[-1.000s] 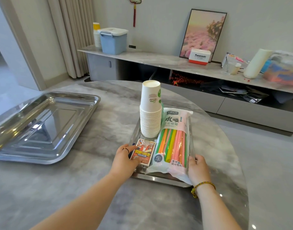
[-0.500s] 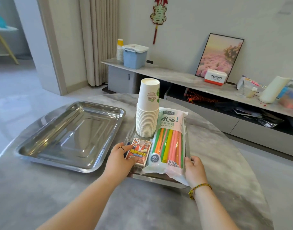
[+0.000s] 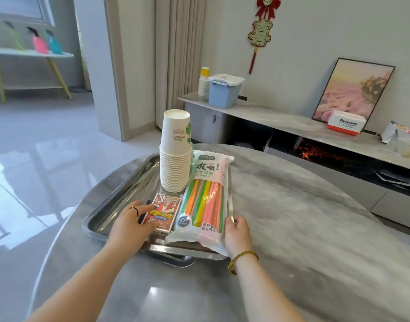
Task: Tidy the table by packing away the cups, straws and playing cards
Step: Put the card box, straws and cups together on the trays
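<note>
Far left bkgd: shelf (image 3: 32, 53) w/ pink + teal spray bottles (image 3: 47, 43), blurred

Large steel tray (image 3: 120, 203) on grey marble table (image 3: 303, 217), near the table's left edge; smaller steel tray (image 3: 176, 249) sitting on/in its right part, exact seating hard to tell

Left hand (image 3: 129, 225) at small tray's near-left corner, fingers curled over rim, thumb + fingertips touching the card box; ring on one finger. Grip on rim itself partly hidden, so can't tell if closed on tray or just resting

Playing cards box (image 3: 163, 211), red/orange, flat in tray front-left, just beside straws

Stack of paper cups (image 3: 175, 154), upside down, upright, at tray's back-left, touching straw pack's top

Pack of coloured straws (image 3: 205, 198), lying lengthwise along tray's right side, near end overhanging front rim

Right hand (image 3: 237, 233) at tray's near-right corner, fingers wrapped around right rim beside the pack, thumb on top; woven bracelet (image 3: 242, 259) on wrist

Beyond, right: sideboard (image 3: 280, 119) w/ blue lidded box (image 3: 224, 90), cup stack, framed picture (image 3: 352, 89), Panasonic box (image 3: 346, 123)
</note>
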The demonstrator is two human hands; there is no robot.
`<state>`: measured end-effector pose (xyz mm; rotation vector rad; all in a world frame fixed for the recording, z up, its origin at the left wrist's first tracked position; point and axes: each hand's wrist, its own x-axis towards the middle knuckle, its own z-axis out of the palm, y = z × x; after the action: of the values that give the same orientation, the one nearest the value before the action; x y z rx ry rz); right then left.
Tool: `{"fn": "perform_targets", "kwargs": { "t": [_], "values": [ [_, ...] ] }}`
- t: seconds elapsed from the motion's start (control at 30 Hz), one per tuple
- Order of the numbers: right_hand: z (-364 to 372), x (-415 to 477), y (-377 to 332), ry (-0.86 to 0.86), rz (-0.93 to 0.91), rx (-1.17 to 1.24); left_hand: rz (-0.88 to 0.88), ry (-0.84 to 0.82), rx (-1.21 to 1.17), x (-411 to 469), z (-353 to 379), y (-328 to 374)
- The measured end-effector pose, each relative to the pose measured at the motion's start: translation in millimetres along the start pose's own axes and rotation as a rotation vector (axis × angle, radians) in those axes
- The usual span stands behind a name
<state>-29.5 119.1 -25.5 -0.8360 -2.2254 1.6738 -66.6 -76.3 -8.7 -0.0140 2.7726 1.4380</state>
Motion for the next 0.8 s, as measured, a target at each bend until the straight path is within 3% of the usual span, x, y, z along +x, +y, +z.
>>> {"fn": "perform_targets", "kwargs": {
  "t": [0.27, 0.8],
  "values": [
    [50, 10, -5, -0.070, -0.005, -0.149, -0.070, 0.074, -0.130, 25, -18, -37],
    [68, 0, -1, 0.063, -0.258, -0.872, -0.039, 0.039, -0.055, 39, -28, -57]
  ]
}}
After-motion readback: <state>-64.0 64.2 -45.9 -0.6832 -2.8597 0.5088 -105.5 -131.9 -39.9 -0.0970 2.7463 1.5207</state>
